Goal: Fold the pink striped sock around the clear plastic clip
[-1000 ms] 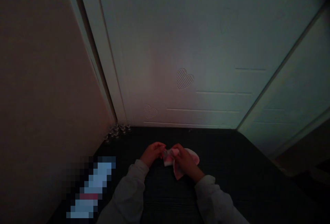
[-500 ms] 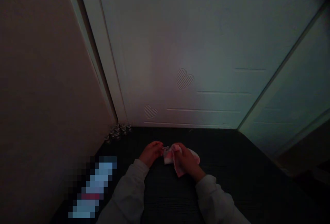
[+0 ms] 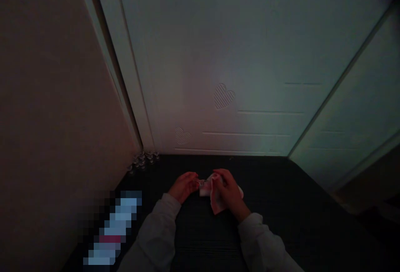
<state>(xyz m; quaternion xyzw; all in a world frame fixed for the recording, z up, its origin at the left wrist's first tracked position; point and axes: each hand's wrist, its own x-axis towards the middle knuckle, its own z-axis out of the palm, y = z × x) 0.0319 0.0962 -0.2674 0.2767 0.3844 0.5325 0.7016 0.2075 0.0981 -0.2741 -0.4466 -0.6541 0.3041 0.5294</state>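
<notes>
My right hand (image 3: pixel 229 190) is closed around a pink-and-white sock (image 3: pixel 216 205), its fingers pinching the folded fabric. Part of the sock hangs below the fingers, and a pale rounded end pokes out past the hand's right side. To the left, my left hand (image 3: pixel 186 185) has its fingertips pinched on a small shiny piece (image 3: pixel 202 182) at the sock's left edge. Dim light hides what kind of piece it is and whether it is fastened to the fabric.
The dark tabletop (image 3: pixel 203 238) meets a white panel (image 3: pixel 250 55) with embossed hearts. Several small shiny metal pieces (image 3: pixel 142 160) cluster in the far left corner beside the wall (image 3: pixel 62 117). A pixelated bright oblong (image 3: pixel 117 226) lies to the left of my left sleeve.
My right hand has shifted slightly, with its fingers higher over the fabric. The left hand stays almost in place, still pinching at the sock's left edge.
</notes>
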